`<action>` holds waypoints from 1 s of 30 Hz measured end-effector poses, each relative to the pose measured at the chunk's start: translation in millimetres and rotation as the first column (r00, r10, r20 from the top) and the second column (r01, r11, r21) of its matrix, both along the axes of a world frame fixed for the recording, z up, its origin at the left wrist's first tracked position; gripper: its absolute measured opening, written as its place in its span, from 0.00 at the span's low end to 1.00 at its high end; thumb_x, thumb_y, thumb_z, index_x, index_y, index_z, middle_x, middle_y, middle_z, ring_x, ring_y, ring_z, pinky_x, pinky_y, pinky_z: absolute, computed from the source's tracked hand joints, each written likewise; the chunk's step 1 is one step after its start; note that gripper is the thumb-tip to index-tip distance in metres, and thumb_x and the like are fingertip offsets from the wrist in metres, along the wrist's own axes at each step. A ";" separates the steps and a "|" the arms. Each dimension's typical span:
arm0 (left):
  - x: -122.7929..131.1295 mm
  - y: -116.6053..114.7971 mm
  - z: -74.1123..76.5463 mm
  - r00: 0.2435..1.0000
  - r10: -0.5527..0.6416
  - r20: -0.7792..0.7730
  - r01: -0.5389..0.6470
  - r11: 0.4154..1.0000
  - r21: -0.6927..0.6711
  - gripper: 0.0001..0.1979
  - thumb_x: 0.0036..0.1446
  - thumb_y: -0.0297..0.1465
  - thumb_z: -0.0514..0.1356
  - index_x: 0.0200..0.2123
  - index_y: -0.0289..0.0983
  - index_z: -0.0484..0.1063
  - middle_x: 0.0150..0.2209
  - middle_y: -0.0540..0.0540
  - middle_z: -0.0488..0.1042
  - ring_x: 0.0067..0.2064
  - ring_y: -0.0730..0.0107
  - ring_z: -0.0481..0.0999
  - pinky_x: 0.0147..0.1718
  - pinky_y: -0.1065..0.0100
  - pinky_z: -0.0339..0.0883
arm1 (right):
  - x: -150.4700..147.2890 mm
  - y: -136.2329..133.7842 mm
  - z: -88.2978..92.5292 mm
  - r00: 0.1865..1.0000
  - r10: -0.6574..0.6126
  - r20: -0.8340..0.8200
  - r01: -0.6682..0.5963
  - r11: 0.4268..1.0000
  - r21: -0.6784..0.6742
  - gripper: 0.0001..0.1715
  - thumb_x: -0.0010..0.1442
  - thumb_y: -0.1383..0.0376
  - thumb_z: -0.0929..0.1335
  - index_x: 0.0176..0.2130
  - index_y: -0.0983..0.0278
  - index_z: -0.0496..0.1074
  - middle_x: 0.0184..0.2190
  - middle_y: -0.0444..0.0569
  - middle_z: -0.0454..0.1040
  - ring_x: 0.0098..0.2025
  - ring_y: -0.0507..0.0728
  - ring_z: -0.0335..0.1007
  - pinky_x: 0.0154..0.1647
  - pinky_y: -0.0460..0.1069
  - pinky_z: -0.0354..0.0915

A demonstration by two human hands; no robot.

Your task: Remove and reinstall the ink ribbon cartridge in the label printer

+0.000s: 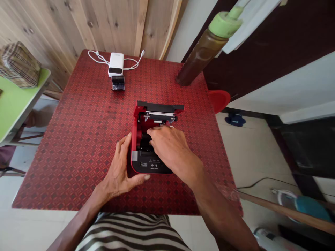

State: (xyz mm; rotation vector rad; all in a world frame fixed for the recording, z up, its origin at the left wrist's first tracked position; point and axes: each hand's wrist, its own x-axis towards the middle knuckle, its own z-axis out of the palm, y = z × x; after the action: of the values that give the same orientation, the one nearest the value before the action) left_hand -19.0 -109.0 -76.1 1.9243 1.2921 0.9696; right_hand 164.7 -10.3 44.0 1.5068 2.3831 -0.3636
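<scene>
A red and black thermal printer (134,164) sits near the front of the table with its lid (160,107) tipped up at the back. Around its front left corner is my left hand (119,169), fingers along the side and thumb at the front edge, holding it. My right hand (170,144) reaches into the bay from the right, its fingers curled onto a black roll (146,141). Part of the roll and the printer's right side are hidden behind this hand.
On the red patterned table (86,139) lie a white power bank (116,62) with white cables and a crumpled black piece (118,83). A brown bottle (201,55) with a green cap stands at the back right. A green table (18,101) bears a plaid cover (22,64).
</scene>
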 end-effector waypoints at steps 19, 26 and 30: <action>-0.4 -1.5 0.2 1.000 -0.004 -0.001 0.004 1.000 0.011 0.60 0.69 0.57 0.70 0.88 0.48 0.35 0.79 0.28 0.57 0.79 0.29 0.61 0.73 0.27 0.66 | 38.1 -18.8 -2.1 0.837 0.123 -0.534 -0.136 0.991 0.015 0.11 0.78 0.70 0.71 0.44 0.61 0.86 0.51 0.50 0.90 0.53 0.62 0.85 0.60 0.57 0.74; -0.7 -0.7 -0.4 1.000 0.000 -0.013 0.000 1.000 0.018 0.60 0.70 0.58 0.69 0.88 0.48 0.36 0.79 0.28 0.58 0.78 0.29 0.62 0.73 0.26 0.66 | 52.8 -14.5 -12.6 0.780 0.174 -0.602 -0.196 0.980 0.030 0.16 0.77 0.75 0.69 0.41 0.63 0.85 0.43 0.50 0.89 0.46 0.59 0.85 0.58 0.55 0.74; -0.8 -0.4 -2.4 1.000 0.009 -0.007 -0.009 1.000 0.023 0.59 0.70 0.59 0.68 0.88 0.49 0.36 0.78 0.29 0.59 0.77 0.30 0.63 0.72 0.27 0.66 | 56.0 -6.1 -5.4 0.802 0.091 -0.591 -0.134 0.991 -0.029 0.16 0.74 0.78 0.69 0.47 0.62 0.86 0.48 0.50 0.89 0.50 0.59 0.86 0.58 0.53 0.74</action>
State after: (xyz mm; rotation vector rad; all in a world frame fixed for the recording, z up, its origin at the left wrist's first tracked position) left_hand -19.8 -109.4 -78.5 1.9431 1.2998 0.9872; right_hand 220.7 -16.5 38.6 1.3464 2.8638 -1.0066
